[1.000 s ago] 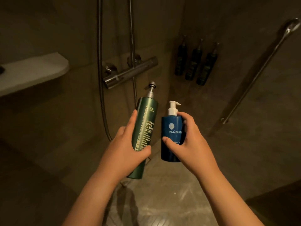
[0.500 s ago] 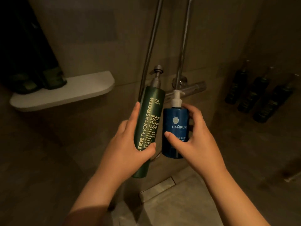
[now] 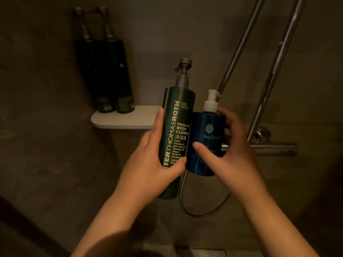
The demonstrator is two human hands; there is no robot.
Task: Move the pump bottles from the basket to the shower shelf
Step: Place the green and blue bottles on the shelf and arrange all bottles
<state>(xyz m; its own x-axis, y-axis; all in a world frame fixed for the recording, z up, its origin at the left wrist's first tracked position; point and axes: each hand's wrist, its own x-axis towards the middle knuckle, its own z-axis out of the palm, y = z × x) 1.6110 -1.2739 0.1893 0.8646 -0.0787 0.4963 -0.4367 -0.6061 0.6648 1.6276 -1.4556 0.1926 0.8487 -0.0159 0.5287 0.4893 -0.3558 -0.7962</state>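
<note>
My left hand (image 3: 148, 164) grips a tall dark green pump bottle (image 3: 176, 115) with a grey pump, held upright. Beside it, touching, my right hand (image 3: 230, 156) grips a shorter blue pump bottle (image 3: 206, 145) with a white pump. Both bottles are in the air in front of the wall, just right of the white shower shelf (image 3: 126, 119). Two tall dark pump bottles (image 3: 109, 71) stand at the shelf's left end, against the corner. The basket is out of sight.
A chrome mixer bar (image 3: 263, 148) juts from the wall right behind my right hand. Two metal shower rails (image 3: 274, 58) slant up to the right. A shower hose (image 3: 200, 212) loops below the bottles. Dark tiled walls surround the shelf.
My view has swung left, so the shelf now sits near the middle and closer. Both hands have carried their bottles up toward the shelf's right end. The grips are unchanged.
</note>
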